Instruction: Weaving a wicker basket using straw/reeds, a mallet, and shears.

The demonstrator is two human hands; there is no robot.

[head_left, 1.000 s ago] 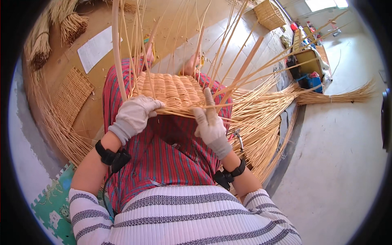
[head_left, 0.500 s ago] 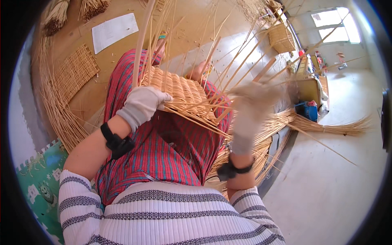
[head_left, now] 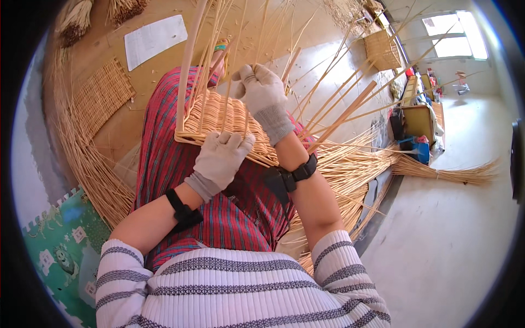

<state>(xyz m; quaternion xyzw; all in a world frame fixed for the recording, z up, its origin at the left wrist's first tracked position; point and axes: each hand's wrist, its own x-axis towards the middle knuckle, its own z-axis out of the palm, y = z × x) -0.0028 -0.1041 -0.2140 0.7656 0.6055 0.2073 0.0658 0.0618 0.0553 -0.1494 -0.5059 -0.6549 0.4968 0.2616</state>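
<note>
A partly woven wicker basket (head_left: 216, 112) lies across my lap, with long thin stakes standing up from its edges. My left hand (head_left: 221, 158), in a pale work glove, is closed on its near woven edge, fingers curled over the top. Above the weave, my gloved right hand (head_left: 263, 94) is closed in a pinch on a thin wicker strand (head_left: 246, 123) that runs down toward the left hand's fingers. The fingertips partly hide where the strand meets the weave. A thicker pale rod (head_left: 188, 71) rises from the basket's left corner, and another thick rod (head_left: 345, 115) slants off at the right.
Loose wicker strands (head_left: 350, 169) lie in a heap beside my right leg, with a tied bundle (head_left: 445, 169) beyond. A flat woven panel (head_left: 103, 98) and long strands (head_left: 90, 158) lie on the left. A white sheet (head_left: 156, 42) rests ahead; a finished-looking basket (head_left: 383, 50) stands far right.
My left hand has slid right along the near edge from the corner. My right hand, blurred at the right before, has come left over the weave.
</note>
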